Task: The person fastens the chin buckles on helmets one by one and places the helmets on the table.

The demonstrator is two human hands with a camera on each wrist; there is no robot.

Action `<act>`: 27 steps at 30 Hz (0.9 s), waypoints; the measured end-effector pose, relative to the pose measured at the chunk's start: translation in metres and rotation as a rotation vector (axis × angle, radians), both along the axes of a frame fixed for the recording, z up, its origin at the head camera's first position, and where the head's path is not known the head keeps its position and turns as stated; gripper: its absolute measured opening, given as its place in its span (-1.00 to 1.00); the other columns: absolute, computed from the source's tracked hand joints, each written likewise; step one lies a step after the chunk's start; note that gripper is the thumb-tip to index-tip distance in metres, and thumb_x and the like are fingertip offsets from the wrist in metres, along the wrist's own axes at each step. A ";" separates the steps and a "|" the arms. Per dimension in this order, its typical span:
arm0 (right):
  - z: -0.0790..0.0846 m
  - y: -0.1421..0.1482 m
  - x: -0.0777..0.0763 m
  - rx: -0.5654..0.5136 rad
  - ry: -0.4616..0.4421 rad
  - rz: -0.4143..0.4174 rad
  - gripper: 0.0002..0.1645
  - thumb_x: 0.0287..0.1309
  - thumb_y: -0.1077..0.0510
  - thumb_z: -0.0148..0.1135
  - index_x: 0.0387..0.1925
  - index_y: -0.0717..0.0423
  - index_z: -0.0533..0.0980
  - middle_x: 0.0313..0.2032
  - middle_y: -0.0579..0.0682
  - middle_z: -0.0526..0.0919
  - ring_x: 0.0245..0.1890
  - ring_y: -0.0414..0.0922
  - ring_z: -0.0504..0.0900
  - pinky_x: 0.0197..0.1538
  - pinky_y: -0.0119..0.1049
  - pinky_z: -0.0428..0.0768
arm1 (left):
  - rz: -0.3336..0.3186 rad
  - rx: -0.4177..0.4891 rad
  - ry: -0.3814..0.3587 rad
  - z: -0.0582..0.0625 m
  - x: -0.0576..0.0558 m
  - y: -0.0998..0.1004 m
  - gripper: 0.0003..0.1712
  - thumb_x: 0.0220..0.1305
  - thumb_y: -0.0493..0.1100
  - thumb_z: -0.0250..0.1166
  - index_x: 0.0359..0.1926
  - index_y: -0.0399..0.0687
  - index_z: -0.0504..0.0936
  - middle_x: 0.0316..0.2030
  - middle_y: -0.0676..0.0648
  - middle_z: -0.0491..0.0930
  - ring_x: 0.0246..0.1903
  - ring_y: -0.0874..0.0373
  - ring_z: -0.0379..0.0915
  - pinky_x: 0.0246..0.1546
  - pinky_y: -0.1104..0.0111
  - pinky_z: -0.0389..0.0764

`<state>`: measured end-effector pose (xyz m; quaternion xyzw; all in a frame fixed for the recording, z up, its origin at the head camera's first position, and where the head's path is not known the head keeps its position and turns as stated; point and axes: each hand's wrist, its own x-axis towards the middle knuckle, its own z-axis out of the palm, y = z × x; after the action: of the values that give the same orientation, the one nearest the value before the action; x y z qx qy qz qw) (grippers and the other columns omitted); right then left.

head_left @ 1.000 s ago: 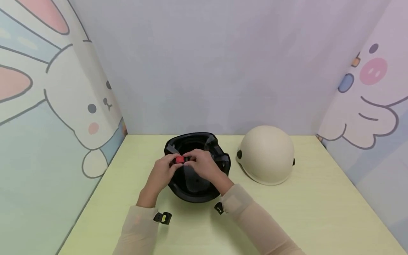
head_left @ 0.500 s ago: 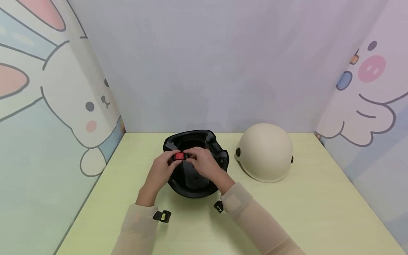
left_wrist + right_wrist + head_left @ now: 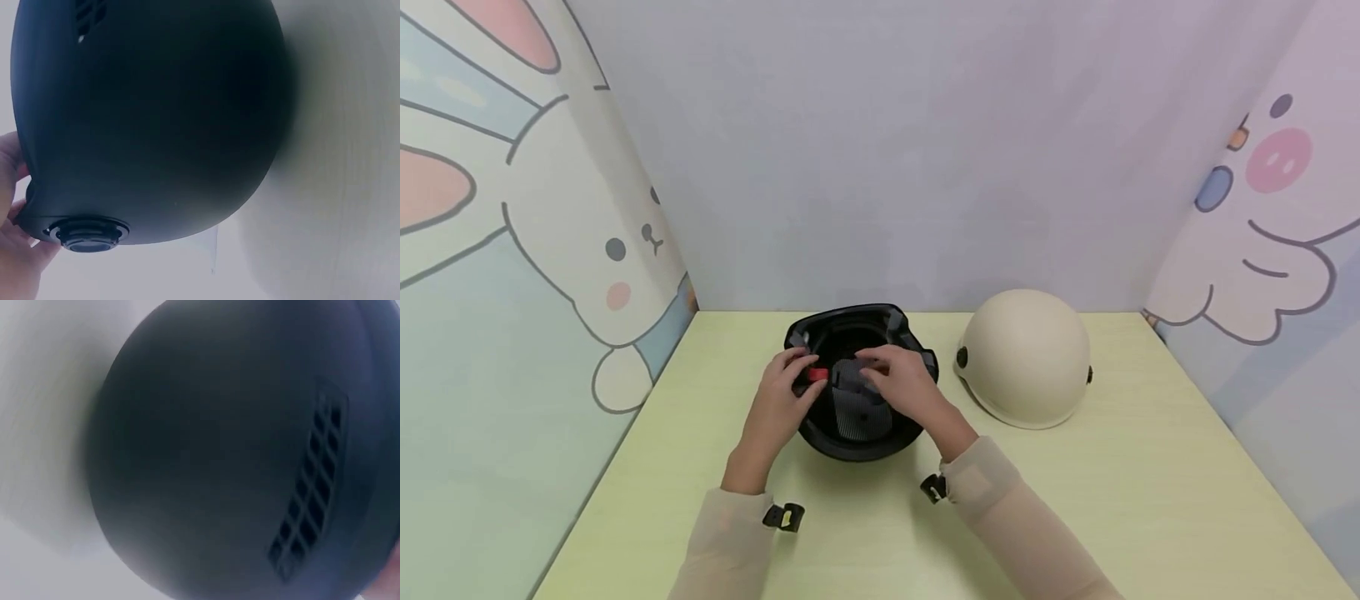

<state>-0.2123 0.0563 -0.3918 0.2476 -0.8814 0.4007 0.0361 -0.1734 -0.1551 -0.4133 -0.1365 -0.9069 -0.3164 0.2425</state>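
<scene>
A black helmet [image 3: 850, 452] lies upside down on the table, its padded inside facing up. Over its left side my left hand [image 3: 775, 400] pinches the red chin-strap buckle [image 3: 817, 375] between thumb and fingers. My right hand [image 3: 908, 385] is over the right part of the opening, thumb and fingertips parted. A dark strap piece [image 3: 847, 382] shows between the hands, apart from the red buckle. The left wrist view shows the helmet's smooth outer shell [image 3: 162, 125] with a round side knob [image 3: 89, 234]; the right wrist view shows a slatted vent [image 3: 309, 487].
A cream helmet [image 3: 1026, 358] stands dome up to the right of the black one, with dark round knobs at its sides. The pale yellow-green table [image 3: 1112, 517] meets a plain back wall [image 3: 917, 150] and cartoon-printed side panels [image 3: 550, 250].
The red buckle, earlier joined to a black piece between both hands, is now apart from it. My right hand has drawn to the right and its fingers have parted.
</scene>
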 end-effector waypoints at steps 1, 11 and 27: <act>0.000 0.003 0.000 -0.015 0.012 -0.015 -0.65 0.25 0.23 0.30 0.08 0.11 0.61 -0.04 0.01 0.63 -0.15 -0.12 0.66 -0.20 -0.29 0.60 | -0.001 -0.011 0.027 0.000 0.001 0.001 -0.57 0.12 -0.26 0.48 0.02 -0.29 0.64 0.11 -0.31 0.45 0.13 -0.21 0.35 0.10 -0.01 0.41; 0.000 0.033 -0.009 -0.154 0.140 -0.130 -0.68 0.19 0.32 0.32 0.01 0.18 0.63 -0.05 0.05 0.61 -0.14 -0.05 0.64 -0.15 -0.16 0.60 | -0.079 -0.123 0.253 -0.001 0.017 0.019 -0.63 0.09 -0.27 0.49 -0.07 -0.31 0.67 0.01 -0.34 0.49 0.00 -0.25 0.43 -0.01 -0.04 0.46; -0.048 0.064 -0.017 -0.367 -0.088 -0.176 -0.44 0.32 0.07 0.24 0.29 0.15 0.42 0.32 0.13 0.34 0.30 0.08 0.31 0.23 0.07 0.32 | 0.183 0.243 -0.075 -0.020 0.024 0.006 -0.42 0.32 -0.19 0.28 0.31 -0.24 0.38 0.33 -0.31 0.16 0.27 -0.29 0.12 0.12 -0.15 0.31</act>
<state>-0.2296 0.1205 -0.4400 0.1410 -0.8125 0.5604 0.0770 -0.1496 -0.1493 -0.4333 -0.0108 -0.8789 -0.4054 0.2511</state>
